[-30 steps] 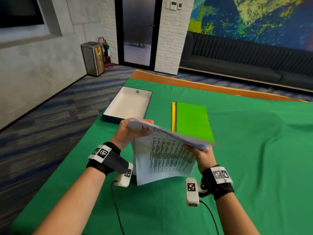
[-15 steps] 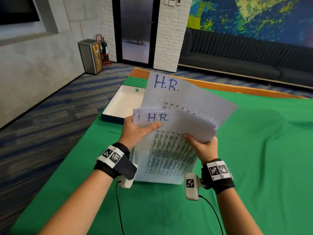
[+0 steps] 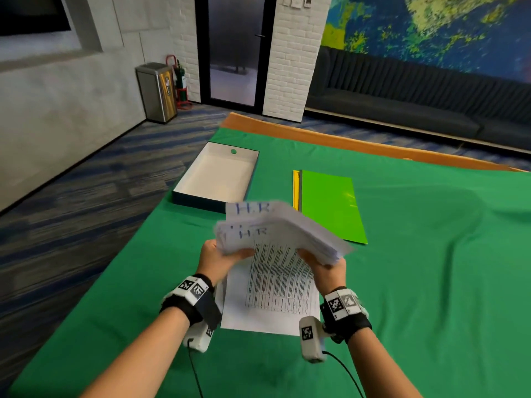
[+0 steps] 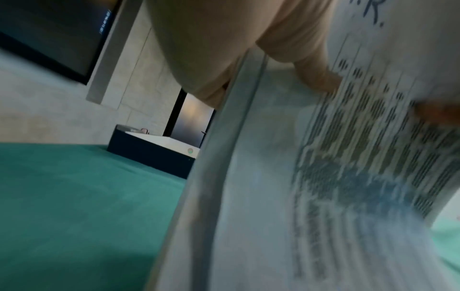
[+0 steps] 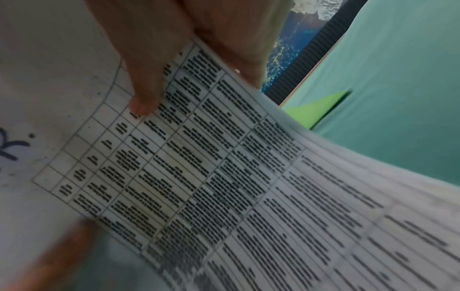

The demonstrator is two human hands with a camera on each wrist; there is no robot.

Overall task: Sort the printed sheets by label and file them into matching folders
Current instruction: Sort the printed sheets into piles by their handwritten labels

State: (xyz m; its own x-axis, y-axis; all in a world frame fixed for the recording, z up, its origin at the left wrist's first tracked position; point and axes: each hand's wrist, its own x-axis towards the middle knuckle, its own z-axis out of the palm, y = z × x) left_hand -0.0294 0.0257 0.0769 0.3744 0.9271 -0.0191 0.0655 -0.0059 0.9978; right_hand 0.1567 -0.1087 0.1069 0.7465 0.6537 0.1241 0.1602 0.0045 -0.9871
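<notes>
printed sheets (image 3: pixel 275 234) sit as a loose, fanned stack in both your hands, raised above the green counter (image 3: pixel 431 282), with one more printed page lying flat on the cloth beneath them; from the head view your left hand (image 3: pixel 214 258) is curled round the stack's left edge, thumb across the top sheet, and your right hand (image 3: pixel 323 264) is curled round the right edge; both wrists are lifted and angled inward; the tops read "h.r." but are blurred, so you could misread a label; the fan looks uneven, and a loose sheet could slip out and fall onto the counter or the floor; the green folder (image 3: pixel 330 205) lies closed just beyond the stack, with a yellow folder (image 3: pixel 296 188) showing at its left edge, and the open box (image 3: pixel 215 179) sits to the left; filing by colour without checking could send sheets to the wrong folder.

from the left wrist view your palm wraps the paper's edge and one fingertip (image 4: pixel 321 78) presses the printed face; the sheets bow, so a tight squeeze may crease them.

from the right wrist view your thumb (image 5: pixel 147 94) lies on the printed table, fingers behind the sheets; the pinch is near one corner, so the far corner droops.
</notes>
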